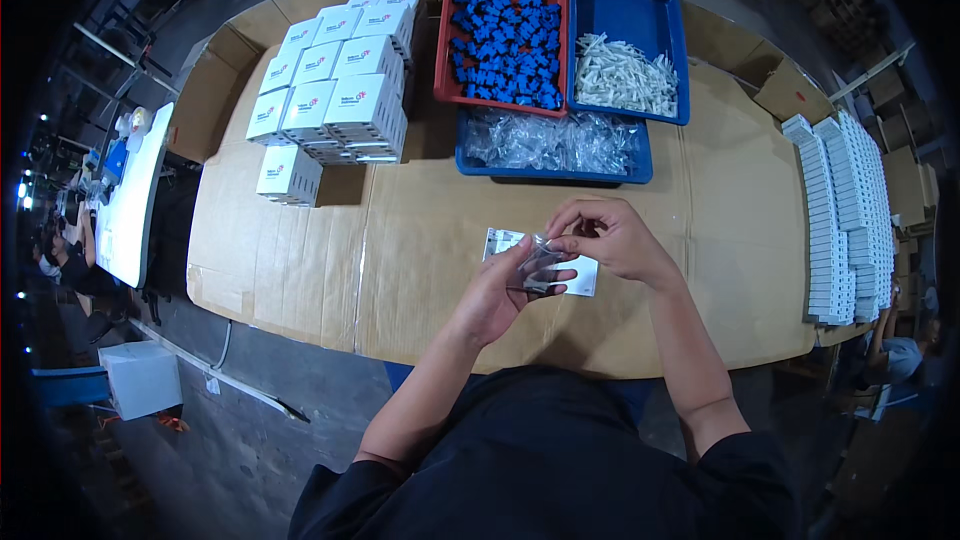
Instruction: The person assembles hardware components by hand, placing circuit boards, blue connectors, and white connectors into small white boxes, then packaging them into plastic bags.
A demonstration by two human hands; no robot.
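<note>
Between my hands is a small clear plastic bag (pixel 541 258). My left hand (pixel 490 292) grips it from the left, thumb on top and fingers spread beneath. The thumb and forefinger of my right hand (pixel 618 242) pinch together at the bag's upper edge. What the bag contains, if anything, is too small to make out. Under both hands lies a flat white box or card (pixel 583 282) on the cardboard-covered table (pixel 440 240), partly hidden by my fingers.
Beyond my hands, a blue tray (pixel 548 178) holds clear bags. Behind it are a red tray (pixel 440 80) of blue parts and a blue tray (pixel 625 5) of white sticks. White boxes (pixel 335 105) are stacked left; thin white boxes (pixel 840 220) stand right. Other people work at both sides.
</note>
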